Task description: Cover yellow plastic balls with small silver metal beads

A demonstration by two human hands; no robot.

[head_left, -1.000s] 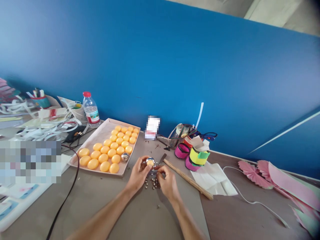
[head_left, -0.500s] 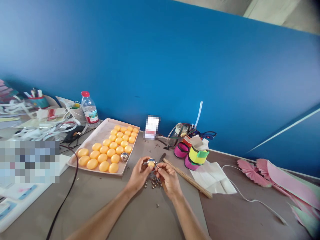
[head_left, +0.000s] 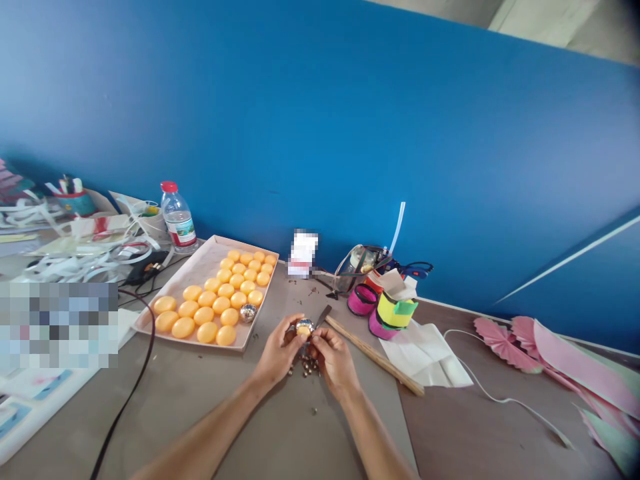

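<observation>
My left hand (head_left: pixel 281 348) grips an orange ball (head_left: pixel 303 330), like a table tennis ball, whose upper part is covered in small shiny silver pieces. At the ball's right side, my right hand (head_left: pixel 334 357) has its thumb and fingers pinched together. Whatever lies between those fingertips is too small to make out. Under the hands, a loose pile of small silver pieces (head_left: pixel 309 366) rests on the grey table. To the left, a shallow pale box (head_left: pixel 180 283) contains several plain orange balls (head_left: pixel 204 315) and one silver-covered ball (head_left: pixel 248 313).
Behind the hands lies a dark flat blade (head_left: pixel 324 313), with a wooden stick (head_left: pixel 375 355) running to its right. Pink and yellow tape rolls (head_left: pixel 395 311) stand near white paper (head_left: pixel 425 357). A water bottle (head_left: pixel 179 223) stands behind the box, and a black cable (head_left: pixel 131 393) crosses at left.
My right hand has moved slightly left, closer against the ball. The left hand still holds the ball, turned a little, and the view has shifted slightly.
</observation>
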